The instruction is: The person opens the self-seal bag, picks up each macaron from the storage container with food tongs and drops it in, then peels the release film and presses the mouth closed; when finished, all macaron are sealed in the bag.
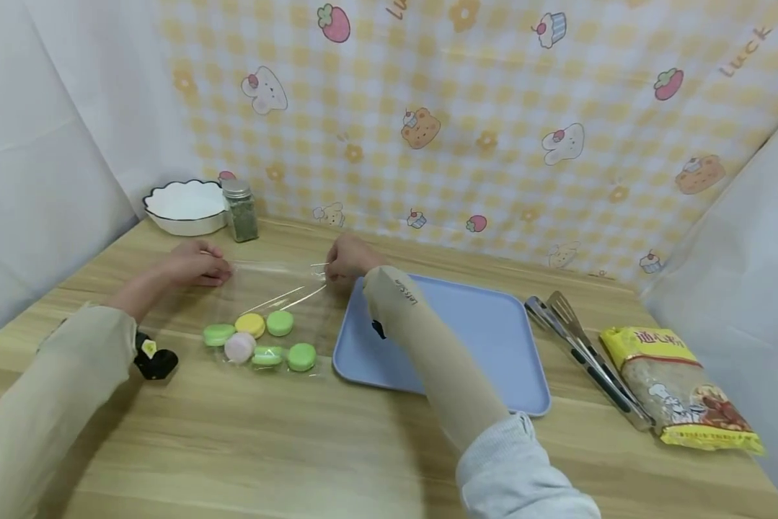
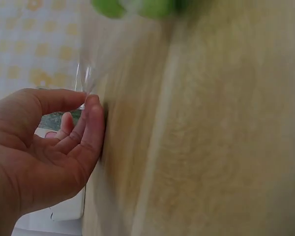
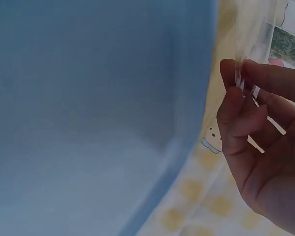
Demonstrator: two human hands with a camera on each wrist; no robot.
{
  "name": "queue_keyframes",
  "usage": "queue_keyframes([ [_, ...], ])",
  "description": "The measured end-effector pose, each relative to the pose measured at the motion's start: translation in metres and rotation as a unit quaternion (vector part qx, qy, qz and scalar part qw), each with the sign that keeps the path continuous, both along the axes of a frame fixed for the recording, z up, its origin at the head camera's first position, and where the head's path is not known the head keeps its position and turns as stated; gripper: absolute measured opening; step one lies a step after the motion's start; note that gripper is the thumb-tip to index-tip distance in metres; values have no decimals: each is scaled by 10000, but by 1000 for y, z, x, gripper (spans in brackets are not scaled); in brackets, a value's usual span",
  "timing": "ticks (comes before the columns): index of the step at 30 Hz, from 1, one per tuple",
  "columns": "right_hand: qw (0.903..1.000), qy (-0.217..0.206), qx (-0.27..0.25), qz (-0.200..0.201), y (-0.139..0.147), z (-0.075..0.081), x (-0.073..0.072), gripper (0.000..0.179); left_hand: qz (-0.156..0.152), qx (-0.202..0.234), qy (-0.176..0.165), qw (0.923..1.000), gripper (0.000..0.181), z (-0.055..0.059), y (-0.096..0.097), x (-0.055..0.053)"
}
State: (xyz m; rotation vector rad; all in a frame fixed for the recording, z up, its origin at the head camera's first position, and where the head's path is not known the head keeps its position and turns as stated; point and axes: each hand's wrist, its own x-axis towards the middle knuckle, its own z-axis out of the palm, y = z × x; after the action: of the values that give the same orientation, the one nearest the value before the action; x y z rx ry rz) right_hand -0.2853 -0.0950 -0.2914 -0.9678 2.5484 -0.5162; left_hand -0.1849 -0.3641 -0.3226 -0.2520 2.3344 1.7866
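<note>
A clear plastic bag lies flat on the table with several macarons, green, yellow and pale pink, gathered toward its near end. At its far left corner my left hand pinches the film between thumb and forefinger, as the left wrist view shows close up. My right hand holds the opposite far corner, the film gathered between thumb and fingers in the right wrist view. The yellow macaron and a green macaron show plainly through the plastic. Part of the blue tray is hidden under my right forearm.
Behind my left hand stand a white scalloped dish and a glass jar of dried herbs. Right of the tray lie metal tongs and a yellow-ended bag of pasta. A checked cloth hangs at the back.
</note>
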Motion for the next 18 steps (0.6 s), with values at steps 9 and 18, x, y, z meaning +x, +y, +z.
queue_keyframes([
  [9,9972,647,327,-156,6,0,10,28,-135,-263,238,9993,36,2,8,4],
  [18,9860,1603,-318,-338,117,44,23,59,-26,-2986,2057,9319,52,33,10,46],
])
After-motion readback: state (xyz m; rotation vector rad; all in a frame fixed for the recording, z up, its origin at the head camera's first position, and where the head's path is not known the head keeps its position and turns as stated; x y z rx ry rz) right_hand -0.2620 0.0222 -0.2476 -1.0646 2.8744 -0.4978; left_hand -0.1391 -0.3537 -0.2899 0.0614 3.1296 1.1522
